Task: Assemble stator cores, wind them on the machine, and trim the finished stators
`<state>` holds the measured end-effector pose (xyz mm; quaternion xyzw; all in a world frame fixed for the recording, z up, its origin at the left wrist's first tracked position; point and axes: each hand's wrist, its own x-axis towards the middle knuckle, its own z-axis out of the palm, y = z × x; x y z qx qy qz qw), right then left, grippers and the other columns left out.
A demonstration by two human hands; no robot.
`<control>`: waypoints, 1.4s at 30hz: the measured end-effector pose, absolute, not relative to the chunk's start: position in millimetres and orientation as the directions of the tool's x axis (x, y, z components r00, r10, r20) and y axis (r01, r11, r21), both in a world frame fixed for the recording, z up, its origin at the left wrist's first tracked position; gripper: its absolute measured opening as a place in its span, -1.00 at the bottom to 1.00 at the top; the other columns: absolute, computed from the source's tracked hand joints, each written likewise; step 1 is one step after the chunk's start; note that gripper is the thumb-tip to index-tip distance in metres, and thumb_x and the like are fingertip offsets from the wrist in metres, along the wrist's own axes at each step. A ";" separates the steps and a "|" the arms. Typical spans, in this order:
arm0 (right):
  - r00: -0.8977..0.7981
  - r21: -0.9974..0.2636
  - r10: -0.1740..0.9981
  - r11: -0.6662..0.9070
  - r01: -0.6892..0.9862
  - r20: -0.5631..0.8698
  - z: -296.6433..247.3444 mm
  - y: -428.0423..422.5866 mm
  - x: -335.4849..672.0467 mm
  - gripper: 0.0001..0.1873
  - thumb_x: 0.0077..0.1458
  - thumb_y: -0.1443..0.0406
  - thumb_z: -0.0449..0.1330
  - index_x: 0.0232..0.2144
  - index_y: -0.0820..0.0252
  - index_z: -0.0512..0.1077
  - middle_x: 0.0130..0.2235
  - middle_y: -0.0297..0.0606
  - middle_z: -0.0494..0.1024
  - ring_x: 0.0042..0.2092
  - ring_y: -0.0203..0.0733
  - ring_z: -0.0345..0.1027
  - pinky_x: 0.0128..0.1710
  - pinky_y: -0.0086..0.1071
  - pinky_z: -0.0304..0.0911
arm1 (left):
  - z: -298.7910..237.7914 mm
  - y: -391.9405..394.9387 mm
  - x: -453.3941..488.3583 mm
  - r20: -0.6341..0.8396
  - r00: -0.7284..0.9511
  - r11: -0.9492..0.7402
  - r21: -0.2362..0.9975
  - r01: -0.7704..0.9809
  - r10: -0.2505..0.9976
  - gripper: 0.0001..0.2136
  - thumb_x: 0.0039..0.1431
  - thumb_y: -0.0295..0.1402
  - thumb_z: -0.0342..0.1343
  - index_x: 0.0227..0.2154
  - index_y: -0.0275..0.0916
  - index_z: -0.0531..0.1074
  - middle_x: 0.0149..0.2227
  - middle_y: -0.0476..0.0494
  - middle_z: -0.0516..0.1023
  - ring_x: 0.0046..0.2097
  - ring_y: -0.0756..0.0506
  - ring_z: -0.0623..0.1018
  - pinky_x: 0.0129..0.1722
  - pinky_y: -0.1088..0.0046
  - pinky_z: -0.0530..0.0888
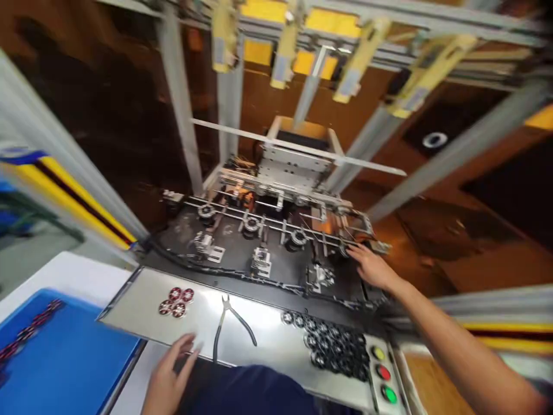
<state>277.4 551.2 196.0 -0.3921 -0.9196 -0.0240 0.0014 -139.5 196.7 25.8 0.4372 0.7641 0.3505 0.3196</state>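
You have no words, brand or number that can be read from here. The nearest thing to lettering is overhead, where four yellow units hang in a row, each with a pale label near its lower end. From your left, they are the first yellow unit (223, 23) with its bluish-grey label (219, 51), the second yellow unit (286, 45) with its label (281, 69), the third yellow unit (367, 43) with its label (349, 82), and the fourth yellow unit (440, 69) with its label (416, 98). Any print on these is too blurred for you to make out.
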 end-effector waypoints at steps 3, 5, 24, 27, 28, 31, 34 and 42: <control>-0.613 0.025 0.790 0.613 0.790 0.014 180.0 546.7 297.8 -0.54 0.26 0.39 0.12 0.19 0.17 0.32 0.30 -0.01 0.26 0.32 0.16 0.10 0.21 0.17 0.20 | 31.2 201.3 -148.0 -0.099 -0.417 0.329 0.784 0.527 0.903 -0.54 0.10 0.05 0.16 -0.10 -0.20 0.50 -0.14 -0.22 0.69 -0.20 -0.21 0.69 -0.19 0.31 0.64; -0.671 -0.019 0.741 0.671 0.741 -0.009 170.9 564.5 277.5 -0.38 0.17 0.53 0.01 0.26 0.17 0.26 0.37 -0.08 0.17 0.41 0.12 -0.11 0.28 0.15 0.11 | 37.2 201.6 -148.1 -0.078 -0.394 0.306 0.771 0.558 0.916 -0.57 0.11 0.02 0.17 -0.11 -0.21 0.50 -0.21 -0.19 0.71 -0.26 -0.18 0.69 -0.23 0.37 0.64; -0.914 -0.014 0.401 0.915 0.403 -0.062 153.8 601.6 193.5 -0.30 -0.03 0.61 0.03 0.21 0.38 0.34 0.29 0.15 0.26 0.38 0.26 -0.02 0.24 0.24 0.06 | 54.9 213.6 -137.6 0.039 -0.429 0.268 0.729 0.630 0.903 -0.66 0.16 -0.04 0.18 -0.16 -0.18 0.55 -0.24 -0.16 0.71 -0.28 -0.14 0.70 -0.21 0.46 0.64; -0.946 -0.012 0.324 0.946 0.324 -0.032 160.2 607.0 143.4 -0.25 0.00 0.58 0.05 0.29 0.39 0.21 0.37 0.08 0.11 0.42 0.19 -0.16 0.28 0.18 0.02 | 64.1 221.8 -135.2 0.130 -0.393 0.186 0.719 0.669 0.910 -0.67 0.20 -0.05 0.15 -0.18 -0.19 0.55 -0.27 -0.17 0.72 -0.33 -0.11 0.70 -0.28 0.52 0.64; -0.955 -0.016 0.296 0.955 0.297 -0.034 159.2 609.9 125.5 -0.22 -0.01 0.58 0.05 0.31 0.38 0.17 0.39 0.02 0.07 0.43 0.15 -0.19 0.28 0.13 0.03 | 66.5 222.6 -134.6 0.165 -0.377 0.156 0.709 0.688 0.912 -0.69 0.21 -0.06 0.14 -0.18 -0.19 0.55 -0.28 -0.16 0.72 -0.34 -0.10 0.70 -0.30 0.54 0.64; -0.970 -0.029 0.237 0.971 0.239 -0.056 147.7 620.1 82.3 -0.17 -0.04 0.58 0.04 0.33 0.36 0.12 0.41 -0.07 0.04 0.44 0.10 -0.21 0.29 0.08 0.05 | 76.5 217.7 -138.6 0.252 -0.331 0.087 0.662 0.745 0.909 -0.75 0.26 -0.14 0.12 -0.17 -0.19 0.52 -0.28 -0.13 0.72 -0.34 -0.06 0.70 -0.31 0.60 0.63; -0.974 -0.036 0.213 0.976 0.216 -0.077 132.2 628.2 66.1 -0.16 -0.04 0.57 0.03 0.34 0.32 0.11 0.40 -0.08 0.08 0.43 0.07 -0.18 0.29 0.11 0.02 | 99.9 212.2 -160.4 0.335 -0.308 0.063 0.579 0.813 0.890 -0.80 0.28 -0.20 0.12 -0.15 -0.18 0.50 -0.28 -0.10 0.71 -0.33 -0.05 0.70 -0.25 0.59 0.62; -0.985 -0.008 0.168 0.986 0.168 -0.024 119.2 631.8 68.3 -0.19 -0.07 0.61 0.01 0.29 0.32 0.21 0.36 -0.04 0.18 0.40 0.10 -0.06 0.23 0.12 0.13 | 173.9 381.1 -266.4 0.394 -0.112 -0.005 0.284 0.959 0.912 -0.66 0.39 -0.26 -0.08 0.05 -0.33 0.43 0.04 -0.32 0.60 0.06 -0.18 0.58 0.11 0.20 0.49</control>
